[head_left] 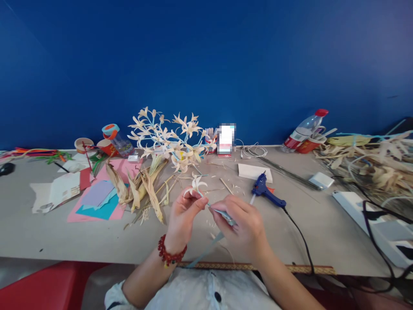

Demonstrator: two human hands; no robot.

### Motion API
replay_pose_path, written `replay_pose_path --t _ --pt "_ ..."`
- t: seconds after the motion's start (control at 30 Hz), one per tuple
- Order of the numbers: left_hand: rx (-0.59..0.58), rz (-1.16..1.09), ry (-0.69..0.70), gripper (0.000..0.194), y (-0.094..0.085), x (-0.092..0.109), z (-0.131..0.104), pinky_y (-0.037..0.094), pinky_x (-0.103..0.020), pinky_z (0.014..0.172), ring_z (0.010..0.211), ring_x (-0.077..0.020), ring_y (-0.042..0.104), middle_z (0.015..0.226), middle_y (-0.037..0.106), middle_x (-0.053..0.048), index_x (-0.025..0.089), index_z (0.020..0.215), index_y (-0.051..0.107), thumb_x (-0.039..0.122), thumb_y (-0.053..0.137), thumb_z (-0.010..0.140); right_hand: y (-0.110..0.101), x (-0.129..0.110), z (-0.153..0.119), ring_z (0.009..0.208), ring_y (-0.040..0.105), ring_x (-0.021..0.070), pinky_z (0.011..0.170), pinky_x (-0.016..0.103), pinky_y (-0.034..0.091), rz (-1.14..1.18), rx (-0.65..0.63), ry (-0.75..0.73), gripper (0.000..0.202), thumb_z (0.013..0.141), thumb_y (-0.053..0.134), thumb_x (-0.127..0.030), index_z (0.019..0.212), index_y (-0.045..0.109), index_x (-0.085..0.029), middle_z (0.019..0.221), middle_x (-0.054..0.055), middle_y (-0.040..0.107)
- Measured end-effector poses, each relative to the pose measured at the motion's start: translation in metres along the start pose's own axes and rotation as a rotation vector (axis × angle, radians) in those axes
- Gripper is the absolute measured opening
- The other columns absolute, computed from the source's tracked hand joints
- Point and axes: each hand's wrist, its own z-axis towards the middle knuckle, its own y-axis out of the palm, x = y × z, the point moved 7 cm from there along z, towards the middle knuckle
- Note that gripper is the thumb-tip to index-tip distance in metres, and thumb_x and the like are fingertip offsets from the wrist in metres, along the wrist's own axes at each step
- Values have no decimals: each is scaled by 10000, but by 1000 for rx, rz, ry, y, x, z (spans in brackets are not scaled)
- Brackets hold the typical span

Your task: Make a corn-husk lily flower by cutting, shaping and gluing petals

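Just above the table's near half, my left hand [185, 215] pinches the base of a small cream-white husk flower [196, 182] between thumb and fingers. Its petals spread out above the fingertips. From the flower a thin pale-blue stem [208, 205] runs toward my right hand [240, 217]. The right fingers are closed on the stem's lower part and on a pale blue-grey tape [224, 215], partly hidden in the palm. A length of that tape hangs below the hands toward my lap. Behind them stands a bunch of similar flowers [185, 125] on pale-blue branching stems.
A blue glue gun [268, 190] lies to the right, its black cord running over the front edge. Dried corn husks [148, 189] and coloured paper [100, 198] lie left. A plastic bottle [303, 131], a white power strip [371, 232] and thin wires [290, 174] are at right.
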Motion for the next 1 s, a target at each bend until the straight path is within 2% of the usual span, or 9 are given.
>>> replay_pose_path --t 0.1,0.23,0.33,0.43,0.57,0.63,0.77,1.0 --pt "-29 67 28 154 1 2 0 403 -206 657 688 -94 484 734 570 30 175 735 609 219 755 759 0 5 0 837 637 189 709 285 477 112 -2 34 137 876 543 -89 902 609 -207 929 86 668" --pt "-76 149 38 137 2 7 0 408 -212 664 697 -99 493 756 588 20 169 750 617 221 739 781 3 13 0 892 645 198 774 311 481 263 -14 107 137 879 536 -87 912 575 -214 905 61 675" --pt "-112 190 46 104 3 10 0 411 -219 675 694 -100 497 762 593 18 169 777 632 215 722 800 5 18 -1 853 639 180 747 297 477 404 3 180 113 889 537 -108 883 566 -217 890 43 661" --pt "-148 165 37 88 5 11 -1 409 -221 665 686 -97 496 769 590 17 171 785 640 214 713 811 11 29 -4 789 621 163 682 273 472 615 16 330 62 890 585 -170 849 575 -216 857 30 655" --pt "-237 72 -1 91 13 12 -1 398 -222 642 666 -92 489 750 567 12 157 758 648 199 704 817 28 42 -9 589 531 106 510 216 414 967 -55 554 148 843 694 -274 794 575 -203 795 10 654" --pt "-291 20 -42 104 16 12 0 396 -226 630 655 -94 497 731 559 9 150 744 646 201 708 811 36 45 -10 519 487 83 474 204 398 1086 -106 627 202 812 736 -304 770 573 -193 754 4 658" --pt "-380 -32 -122 135 21 12 0 375 -226 586 622 -94 499 702 551 6 141 729 638 222 723 797 42 46 -11 467 476 64 436 184 386 1182 -176 667 243 774 781 -309 740 576 -182 707 4 679" --pt "-413 -42 -141 143 22 11 1 348 -228 575 615 -91 517 693 555 3 133 735 664 241 731 801 45 44 -15 398 452 46 359 158 343 1269 -139 744 281 737 811 -312 714 563 -182 679 -1 688"
